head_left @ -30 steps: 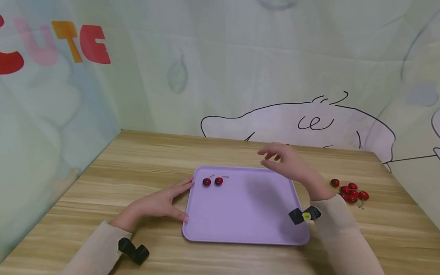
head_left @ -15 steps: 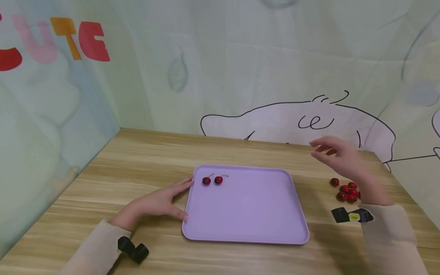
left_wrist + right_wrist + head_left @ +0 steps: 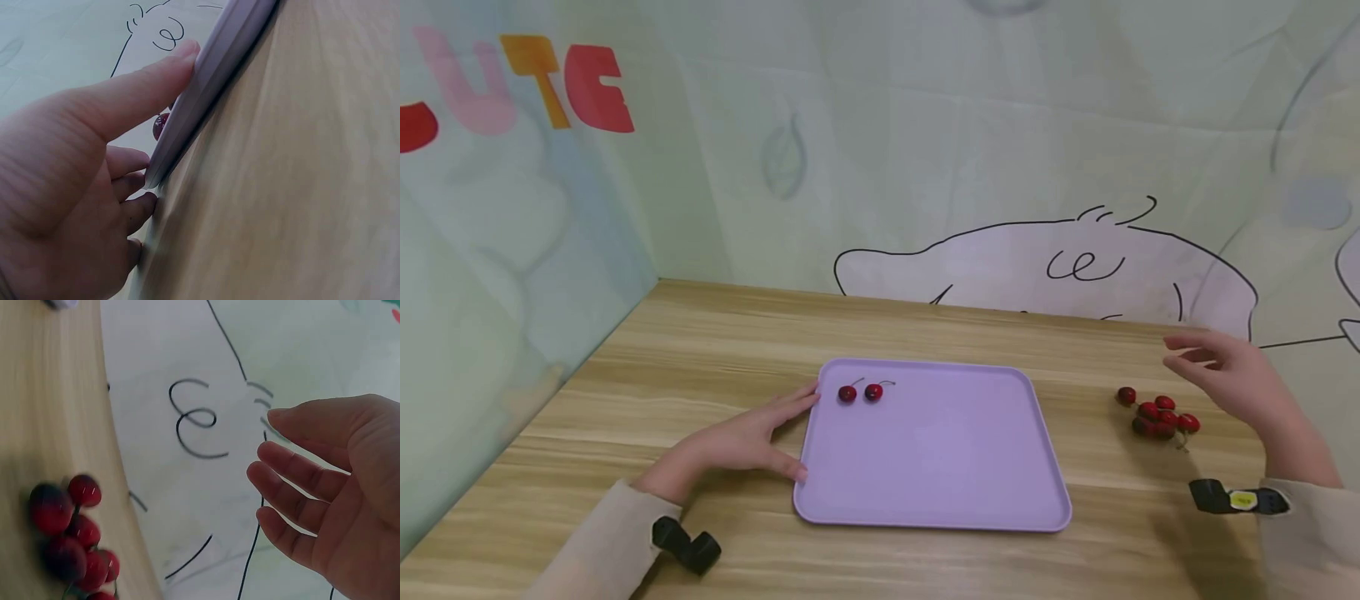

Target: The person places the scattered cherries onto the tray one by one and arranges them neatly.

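Observation:
A light purple tray [image 3: 932, 450] lies on the wooden table. Two dark red cherries, a left one [image 3: 847, 393] and a right one [image 3: 873, 392], rest in its far left corner with their stems on. My left hand [image 3: 737, 442] touches the tray's left rim, thumb near the front and fingers spread toward the back; the left wrist view shows the thumb [image 3: 150, 87] on the rim. Right of the tray sits a pile of several cherries [image 3: 1163, 417]. My right hand [image 3: 1240, 379] hovers above and to the right of that pile, fingers loosely bent and holding nothing.
The wooden table [image 3: 730, 333] runs back to a printed cloth backdrop [image 3: 925, 150] with cartoon drawings and coloured letters. A second cloth wall [image 3: 497, 292] borders the table on the left. Black cameras are strapped to both wrists.
My right hand has moved rightward from over the tray, across the table, to beside the cherry pile. The left hand stays at the tray's left rim.

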Demonstrator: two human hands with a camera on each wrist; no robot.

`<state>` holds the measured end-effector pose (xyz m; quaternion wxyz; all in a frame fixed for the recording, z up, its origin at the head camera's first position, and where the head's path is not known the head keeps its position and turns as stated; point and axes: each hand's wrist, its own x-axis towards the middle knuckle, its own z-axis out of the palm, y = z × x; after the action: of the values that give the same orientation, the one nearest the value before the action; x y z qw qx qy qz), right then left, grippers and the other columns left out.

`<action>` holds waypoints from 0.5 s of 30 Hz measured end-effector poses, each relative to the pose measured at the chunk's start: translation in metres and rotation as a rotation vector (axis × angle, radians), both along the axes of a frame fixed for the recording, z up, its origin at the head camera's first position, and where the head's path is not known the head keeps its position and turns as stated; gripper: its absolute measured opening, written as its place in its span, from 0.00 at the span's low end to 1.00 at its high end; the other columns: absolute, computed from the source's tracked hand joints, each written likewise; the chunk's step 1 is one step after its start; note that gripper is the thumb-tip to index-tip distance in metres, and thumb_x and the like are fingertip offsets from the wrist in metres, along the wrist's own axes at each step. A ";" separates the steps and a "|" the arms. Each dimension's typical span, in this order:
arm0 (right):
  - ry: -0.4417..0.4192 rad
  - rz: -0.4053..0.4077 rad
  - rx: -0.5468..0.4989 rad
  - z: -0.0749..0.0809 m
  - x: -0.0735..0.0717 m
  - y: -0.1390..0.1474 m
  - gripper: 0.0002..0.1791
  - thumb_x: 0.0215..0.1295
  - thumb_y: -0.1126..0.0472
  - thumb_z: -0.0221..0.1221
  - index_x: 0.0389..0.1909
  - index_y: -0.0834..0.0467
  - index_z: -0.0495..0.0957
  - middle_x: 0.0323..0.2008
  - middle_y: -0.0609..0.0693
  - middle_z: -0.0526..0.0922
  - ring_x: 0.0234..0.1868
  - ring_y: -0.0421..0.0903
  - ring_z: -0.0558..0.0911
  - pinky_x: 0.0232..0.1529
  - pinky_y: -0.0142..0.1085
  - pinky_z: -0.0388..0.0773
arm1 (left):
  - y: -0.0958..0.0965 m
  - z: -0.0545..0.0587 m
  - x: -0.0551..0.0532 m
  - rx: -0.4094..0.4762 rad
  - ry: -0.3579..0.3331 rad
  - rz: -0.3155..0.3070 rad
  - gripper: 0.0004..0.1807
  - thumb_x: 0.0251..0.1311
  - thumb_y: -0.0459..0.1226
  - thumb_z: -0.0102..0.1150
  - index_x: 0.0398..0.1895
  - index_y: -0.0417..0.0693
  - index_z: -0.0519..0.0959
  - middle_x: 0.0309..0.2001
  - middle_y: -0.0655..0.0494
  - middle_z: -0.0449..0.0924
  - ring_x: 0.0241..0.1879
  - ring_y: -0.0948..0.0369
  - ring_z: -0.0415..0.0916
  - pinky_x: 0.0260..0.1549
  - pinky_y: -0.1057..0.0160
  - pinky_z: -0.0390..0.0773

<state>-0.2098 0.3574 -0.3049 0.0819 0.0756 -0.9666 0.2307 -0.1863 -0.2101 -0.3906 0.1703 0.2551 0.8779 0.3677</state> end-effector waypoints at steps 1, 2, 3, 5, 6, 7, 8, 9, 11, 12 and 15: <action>0.000 -0.008 0.004 -0.003 0.000 0.005 0.23 0.71 0.54 0.55 0.57 0.68 0.73 0.51 0.72 0.76 0.47 0.67 0.77 0.32 0.36 0.73 | 0.000 0.000 0.000 0.000 -0.002 0.001 0.57 0.47 0.51 0.73 0.75 0.40 0.52 0.77 0.43 0.41 0.73 0.34 0.34 0.67 0.33 0.39; -0.001 -0.016 0.008 -0.006 0.001 0.009 0.23 0.71 0.54 0.55 0.56 0.69 0.74 0.50 0.72 0.77 0.47 0.67 0.77 0.31 0.37 0.74 | 0.000 0.000 0.000 -0.001 -0.004 0.002 0.57 0.47 0.51 0.73 0.75 0.41 0.51 0.77 0.43 0.40 0.73 0.34 0.34 0.67 0.33 0.39; 0.001 -0.028 0.017 -0.010 0.001 0.014 0.24 0.70 0.54 0.55 0.56 0.69 0.74 0.50 0.72 0.77 0.46 0.67 0.77 0.31 0.37 0.74 | -0.001 0.000 0.000 -0.001 -0.007 0.004 0.57 0.47 0.51 0.73 0.75 0.41 0.51 0.77 0.44 0.40 0.73 0.35 0.34 0.67 0.33 0.39; -0.010 -0.051 0.022 -0.018 0.001 0.023 0.24 0.70 0.53 0.55 0.55 0.70 0.74 0.48 0.73 0.78 0.45 0.67 0.78 0.31 0.42 0.76 | -0.001 0.000 0.000 -0.004 -0.014 0.007 0.57 0.47 0.51 0.73 0.75 0.42 0.51 0.77 0.44 0.40 0.73 0.35 0.33 0.67 0.33 0.40; -0.019 -0.061 0.022 -0.022 0.001 0.028 0.25 0.70 0.53 0.55 0.54 0.70 0.74 0.47 0.73 0.78 0.45 0.67 0.78 0.31 0.45 0.76 | -0.001 0.000 0.000 -0.005 -0.014 0.007 0.57 0.47 0.51 0.73 0.75 0.42 0.51 0.77 0.44 0.40 0.73 0.35 0.33 0.67 0.33 0.40; -0.026 -0.091 0.024 -0.026 0.000 0.032 0.24 0.70 0.52 0.56 0.54 0.69 0.75 0.45 0.69 0.81 0.42 0.62 0.80 0.30 0.45 0.76 | -0.001 0.000 0.000 -0.005 -0.014 0.007 0.57 0.47 0.51 0.73 0.75 0.42 0.51 0.77 0.44 0.40 0.73 0.35 0.33 0.67 0.33 0.40; -0.045 -0.098 0.020 -0.030 0.000 0.036 0.25 0.70 0.51 0.56 0.54 0.70 0.75 0.45 0.70 0.81 0.42 0.62 0.80 0.32 0.48 0.76 | -0.001 0.000 0.000 -0.005 -0.013 0.007 0.57 0.47 0.52 0.73 0.75 0.42 0.51 0.77 0.44 0.40 0.73 0.35 0.33 0.67 0.33 0.40; -0.066 -0.105 0.016 -0.033 0.000 0.040 0.26 0.70 0.50 0.55 0.54 0.70 0.74 0.45 0.70 0.81 0.42 0.62 0.80 0.33 0.50 0.76 | -0.001 0.000 0.000 -0.004 -0.012 0.005 0.57 0.47 0.52 0.73 0.75 0.42 0.51 0.77 0.44 0.40 0.73 0.35 0.33 0.67 0.33 0.40; -0.100 -0.114 0.015 -0.039 0.001 0.048 0.27 0.70 0.51 0.55 0.54 0.72 0.73 0.46 0.71 0.80 0.43 0.62 0.80 0.34 0.51 0.76 | -0.001 -0.001 -0.001 -0.001 -0.008 0.002 0.57 0.47 0.52 0.73 0.75 0.41 0.51 0.77 0.44 0.40 0.73 0.35 0.33 0.67 0.33 0.39; -0.116 -0.117 0.015 -0.042 0.001 0.051 0.27 0.70 0.51 0.55 0.55 0.72 0.73 0.47 0.71 0.79 0.43 0.63 0.80 0.35 0.51 0.76 | -0.001 -0.001 -0.001 0.001 -0.007 0.000 0.57 0.47 0.51 0.73 0.75 0.41 0.51 0.77 0.44 0.40 0.73 0.35 0.33 0.67 0.33 0.39; -0.166 -0.103 0.022 -0.049 0.003 0.059 0.27 0.71 0.53 0.54 0.55 0.76 0.70 0.52 0.77 0.74 0.47 0.70 0.77 0.37 0.53 0.76 | -0.001 -0.002 -0.001 0.001 -0.004 -0.004 0.57 0.47 0.51 0.73 0.75 0.41 0.51 0.77 0.44 0.40 0.72 0.34 0.33 0.66 0.32 0.39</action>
<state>-0.2072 0.4164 -0.3536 0.0123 0.0072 -0.9751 0.2212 -0.1876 -0.2110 -0.3923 0.1725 0.2563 0.8769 0.3682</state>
